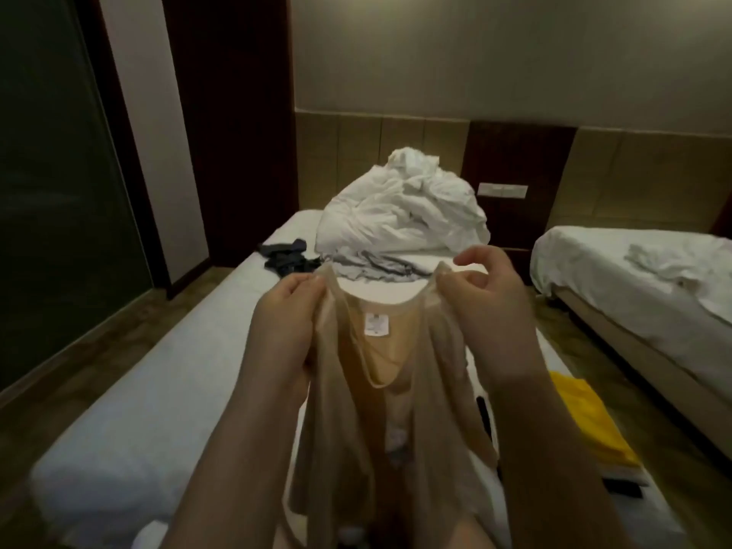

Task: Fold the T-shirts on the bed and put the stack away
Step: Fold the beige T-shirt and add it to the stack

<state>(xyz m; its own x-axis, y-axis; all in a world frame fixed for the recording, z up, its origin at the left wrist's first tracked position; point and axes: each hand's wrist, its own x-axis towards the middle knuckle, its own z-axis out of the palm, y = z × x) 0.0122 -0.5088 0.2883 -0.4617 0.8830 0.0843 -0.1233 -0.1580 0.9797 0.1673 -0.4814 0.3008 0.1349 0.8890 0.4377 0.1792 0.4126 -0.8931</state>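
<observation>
Beige shirt (396, 414) hangs over bed (158, 390), left hand (285, 326) and right hand (489, 311) pinching its shoulders

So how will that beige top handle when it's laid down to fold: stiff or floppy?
Probably very floppy: the beige top hangs in limp folds from the left hand and right hand pinching its shoulders. Likely light, since the fabric looks thin, almost sheer. It may bunch on the bed, so spread it flat.

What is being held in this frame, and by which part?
A beige top, held up by both hands: the left hand and the right hand each pinch a shoulder beside the neckline.
</observation>
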